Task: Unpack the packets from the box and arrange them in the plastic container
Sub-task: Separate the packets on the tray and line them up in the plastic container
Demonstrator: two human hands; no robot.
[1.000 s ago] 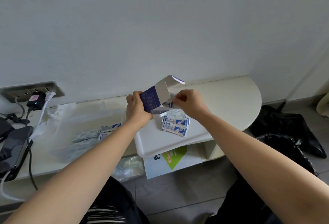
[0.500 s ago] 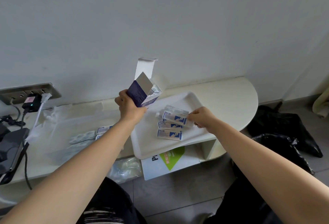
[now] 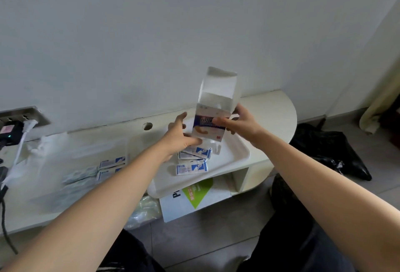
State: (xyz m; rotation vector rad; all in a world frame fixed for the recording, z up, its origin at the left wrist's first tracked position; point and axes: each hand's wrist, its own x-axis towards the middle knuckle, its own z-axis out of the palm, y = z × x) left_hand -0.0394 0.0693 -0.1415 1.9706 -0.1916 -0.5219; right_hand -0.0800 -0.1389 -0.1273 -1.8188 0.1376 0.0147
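- Bottom of the frame: two bare forearms [image 3: 97, 217] reach up toward the centre.
- Lower centre: a white carton [image 3: 173, 209] with a green patch stands under the cream shelf [image 3: 270, 107].
- Left of centre: the clear plastic container [image 3: 86, 148] rests on the shelf, with a few stored packets [image 3: 111, 162], blue and white, already inside.
- Centre: a white tray [image 3: 238, 152] overhangs the shelf edge just beside the container. Several loose packets [image 3: 191, 168] lie on it, directly below the hands.
- Centre, above the tray: the box [image 3: 208, 123] is held upright with its top flap open. The right hand [image 3: 242, 125] grips it, thumb across the printed front and fingers behind. The left hand [image 3: 178, 137] is spread, its fingers fairly straight, touching the box's lower left corner.
- Upper frame: a pale wall [image 3: 194, 22], with a wall socket [image 3: 21, 118] and plugs at the left edge.
- Step in hand, as judged: emptying the box over the tray. Whether packets remain inside is hidden.
- Next move, as judged: set the box aside, gather the loose packets in a flat pinch, and lay them next to the stored ones. Thin, slick packets may fan apart.
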